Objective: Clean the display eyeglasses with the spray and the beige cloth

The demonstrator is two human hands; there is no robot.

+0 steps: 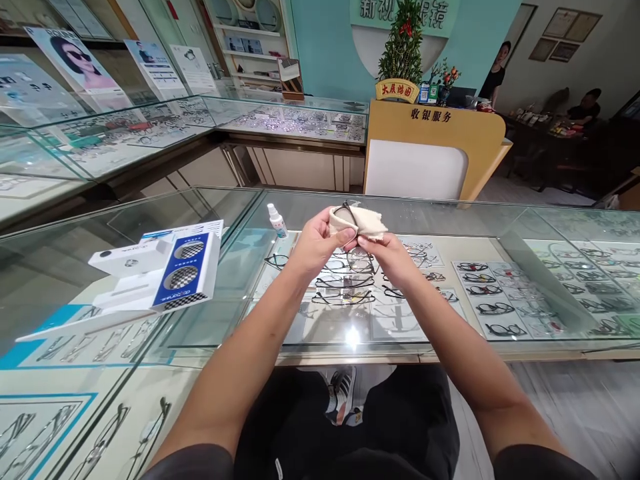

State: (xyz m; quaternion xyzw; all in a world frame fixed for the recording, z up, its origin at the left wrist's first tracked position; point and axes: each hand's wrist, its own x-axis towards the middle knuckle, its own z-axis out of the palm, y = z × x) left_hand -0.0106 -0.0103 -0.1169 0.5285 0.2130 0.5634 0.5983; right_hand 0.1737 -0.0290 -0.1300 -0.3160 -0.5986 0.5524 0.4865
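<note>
Over the glass counter, my left hand (319, 239) is closed on a cream cleaning cloth (373, 223), folded about a pair of dark-framed eyeglasses (346, 208). The thumb presses the cloth against the glasses. Opposite it, my right hand (385, 252) pinches the eyeglasses at the lower edge of the cloth; its fingertips are partly hidden. Most of the frame is covered by cloth and fingers. A small white spray bottle (277, 221) stands on the counter, left of my left hand. Below both hands, rows of eyeglasses (345, 283) show through the glass.
A white and blue cardboard display (186, 272) stands on the counter at left. More frames (493, 308) lie inside the glass case (500, 347) at right. Behind are other showcases (300, 123) and a yellow service desk (483, 130). Two people (495, 75) are at the far right.
</note>
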